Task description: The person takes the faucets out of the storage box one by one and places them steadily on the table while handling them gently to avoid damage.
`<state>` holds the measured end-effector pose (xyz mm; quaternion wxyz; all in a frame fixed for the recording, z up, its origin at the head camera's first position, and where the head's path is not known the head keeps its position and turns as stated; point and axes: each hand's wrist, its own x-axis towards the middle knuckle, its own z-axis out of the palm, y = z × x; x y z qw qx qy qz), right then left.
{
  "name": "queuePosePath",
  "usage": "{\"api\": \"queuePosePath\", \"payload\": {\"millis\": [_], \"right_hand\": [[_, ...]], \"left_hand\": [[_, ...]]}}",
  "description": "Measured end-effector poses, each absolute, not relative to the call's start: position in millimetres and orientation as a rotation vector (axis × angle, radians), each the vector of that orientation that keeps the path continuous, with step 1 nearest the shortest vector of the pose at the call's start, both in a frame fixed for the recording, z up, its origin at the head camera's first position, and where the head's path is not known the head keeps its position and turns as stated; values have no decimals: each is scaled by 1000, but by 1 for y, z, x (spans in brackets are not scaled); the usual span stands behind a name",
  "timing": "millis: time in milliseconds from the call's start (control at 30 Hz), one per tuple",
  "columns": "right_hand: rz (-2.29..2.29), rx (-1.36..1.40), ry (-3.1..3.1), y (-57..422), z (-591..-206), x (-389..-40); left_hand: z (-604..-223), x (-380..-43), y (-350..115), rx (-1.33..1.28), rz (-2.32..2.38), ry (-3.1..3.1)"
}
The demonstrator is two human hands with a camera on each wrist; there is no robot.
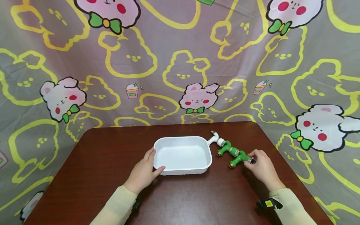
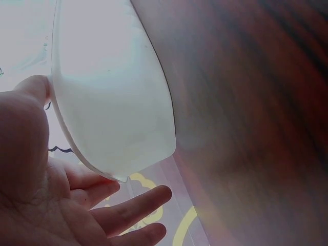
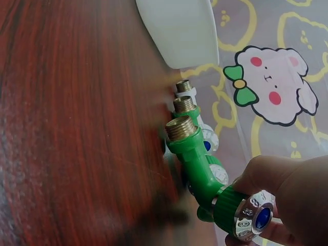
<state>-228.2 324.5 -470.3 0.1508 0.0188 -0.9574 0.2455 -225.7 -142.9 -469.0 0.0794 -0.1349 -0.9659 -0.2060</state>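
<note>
A shallow white plastic basin point(image 1: 180, 156) sits on the table. My left hand point(image 1: 142, 170) rests at its left front corner, thumb on the front rim and fingers along the left side; the ring and little fingers point(image 2: 138, 210) stick out past the wall. To the right of the basin, three taps lie in a diagonal row: a white tap point(image 1: 215, 139) at the back, a green tap point(image 1: 226, 147) in the middle and another green tap point(image 1: 240, 158) nearest me. My right hand point(image 1: 262, 167) pinches the nearest green tap by its knob point(image 3: 246, 218), silver with a blue centre.
The dark brown wooden table point(image 1: 185, 200) has rounded far corners. Behind it and at both sides hangs a cloth point(image 1: 157, 65) printed with cartoon animals. Both wrists wear black straps point(image 1: 269, 204). The white tap's end stands close to the basin's right wall.
</note>
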Motion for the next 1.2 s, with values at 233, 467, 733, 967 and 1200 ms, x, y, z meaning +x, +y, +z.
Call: {"api": "queuePosePath", "payload": {"millis": [233, 467, 733, 967, 1200], "right_hand": [[712, 48, -2771, 326, -473, -229], [708, 55, -2811, 330, -474, -230], [710, 34, -2870, 333, -473, -228], [700, 9, -2901, 336, -474, -228], [692, 9, -2908, 336, -474, -227]], "left_hand": [[-468, -225, -143, -399, -617, -2888], [-468, -225, -143, -398, -624, -2888], [-467, -225, -143, -402, -619, -2889], [-468, -225, -144, -403, -620, -2892], [-470, -226, -144, -408, -624, -2893]]}}
